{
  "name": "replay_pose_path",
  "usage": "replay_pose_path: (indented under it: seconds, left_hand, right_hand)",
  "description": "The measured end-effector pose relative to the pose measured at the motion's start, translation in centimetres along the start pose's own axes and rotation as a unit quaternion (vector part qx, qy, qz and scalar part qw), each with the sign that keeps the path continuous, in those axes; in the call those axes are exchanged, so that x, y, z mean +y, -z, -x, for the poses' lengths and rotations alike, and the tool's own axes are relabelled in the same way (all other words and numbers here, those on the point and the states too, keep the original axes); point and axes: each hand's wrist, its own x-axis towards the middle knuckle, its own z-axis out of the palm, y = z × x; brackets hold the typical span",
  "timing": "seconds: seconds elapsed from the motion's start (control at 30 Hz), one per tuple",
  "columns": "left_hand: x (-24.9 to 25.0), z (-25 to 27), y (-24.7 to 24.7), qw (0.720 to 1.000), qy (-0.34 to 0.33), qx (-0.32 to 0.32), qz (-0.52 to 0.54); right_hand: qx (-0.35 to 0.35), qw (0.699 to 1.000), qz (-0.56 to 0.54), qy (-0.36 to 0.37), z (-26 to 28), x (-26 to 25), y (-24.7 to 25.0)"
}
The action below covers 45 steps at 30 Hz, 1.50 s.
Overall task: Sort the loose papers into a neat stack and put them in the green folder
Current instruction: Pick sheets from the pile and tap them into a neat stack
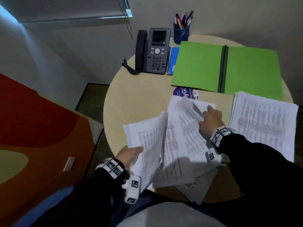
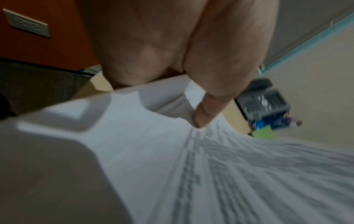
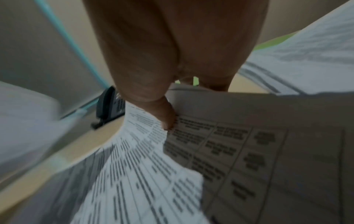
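Note:
A green folder [image 1: 226,69] lies open and flat at the back right of the round table [image 1: 134,102]. In front of it, loose printed papers [image 1: 180,141] are fanned and raised above the near table edge. My left hand [image 1: 131,154] grips a bundle of the papers [image 2: 210,174] at their left edge, thumb on top. My right hand [image 1: 209,120] pinches other sheets [image 3: 239,151] near their far edge. A flatter stack of papers [image 1: 265,122] lies at the right, partly over the folder's front edge.
A black desk phone [image 1: 152,51] stands at the back left of the table, a blue spiral notebook [image 1: 173,61] beside it. A blue mesh pen cup [image 1: 181,32] stands behind the folder. A purple round item [image 1: 183,92] peeks from under the folder.

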Motion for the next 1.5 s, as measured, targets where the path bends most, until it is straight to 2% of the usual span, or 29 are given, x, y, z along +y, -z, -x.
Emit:
replay_pose_path:
  seconds: [0.07, 0.13, 0.17, 0.27, 0.4, 0.5, 0.57, 0.7, 0.77, 0.9, 0.97, 1.07, 1.13, 1.23, 1.33, 1.4, 1.5]
  left_hand:
    - [-1.9, -1.1, -2.1, 0.99, -0.011, 0.083, -0.114]
    - [-2.9, -0.9, -4.0, 0.946, -0.048, 0.146, -0.284]
    - [-3.2, -0.8, -4.8, 0.926, -0.061, 0.162, -0.336]
    - [-3.4, -0.8, -6.3, 0.907, -0.081, 0.15, -0.384]
    - [-2.9, -1.5, -6.6, 0.906, -0.061, 0.128, -0.398]
    - [-1.4, -1.6, -5.2, 0.937, -0.084, 0.102, -0.324]
    - [0.4, -2.3, -3.0, 0.938, -0.101, 0.1, -0.315]
    - [5.1, -7.3, 2.6, 0.899, -0.153, 0.146, -0.383]
    - [7.7, -9.9, 4.5, 0.87, -0.177, 0.173, -0.427]
    - [10.8, -13.2, 6.2, 0.798, -0.266, 0.224, -0.492]
    - [11.0, -13.8, 6.2, 0.775, -0.305, 0.215, -0.51]
    - [10.1, -14.3, 5.6, 0.761, -0.303, 0.124, -0.561]
    - [9.6, -14.5, 5.4, 0.754, -0.302, 0.098, -0.574]
    - [9.2, -14.6, 5.2, 0.731, -0.311, 0.111, -0.597]
    - [8.4, -14.5, 5.3, 0.712, -0.347, 0.15, -0.591]
    - [7.6, -14.2, 5.3, 0.716, -0.368, 0.157, -0.573]
    - [6.3, -14.2, 5.0, 0.742, -0.383, 0.156, -0.528]
  right_hand:
    - [-0.01, 0.999, 0.029, 0.011, 0.4, -0.4, -0.6]
    - [-0.014, 0.999, 0.036, 0.015, 0.6, -0.3, -0.9]
    - [-0.016, 0.999, 0.034, 0.017, 0.6, -0.3, -1.0]
    - [-0.008, 0.999, 0.045, 0.03, 0.9, -0.2, -0.8]
    - [0.014, 0.998, 0.052, 0.031, 1.3, -0.1, -0.9]
    - [0.03, 0.997, 0.056, 0.034, 1.7, 0.0, -0.9]
    - [0.029, 0.997, 0.061, 0.033, 1.8, 0.1, -0.9]
    - [0.024, 0.998, 0.052, 0.013, 2.0, -0.3, -0.5]
    - [0.022, 0.999, 0.024, -0.007, 2.5, -0.7, -0.1]
    - [0.04, 0.999, 0.011, -0.01, 3.3, -1.3, 0.2]
    - [0.054, 0.998, -0.002, -0.018, 3.4, -1.3, -0.4]
    - [0.078, 0.996, -0.019, -0.026, 3.6, -1.8, -1.5]
    - [0.088, 0.995, -0.022, -0.029, 3.7, -2.1, -2.0]
    - [0.091, 0.995, -0.014, -0.029, 3.9, -2.3, -2.5]
    - [0.098, 0.994, -0.028, -0.036, 4.2, -2.7, -2.6]
    - [0.104, 0.994, -0.031, -0.032, 4.2, -2.9, -2.7]
    - [0.09, 0.996, -0.002, -0.019, 3.9, -2.2, -3.3]
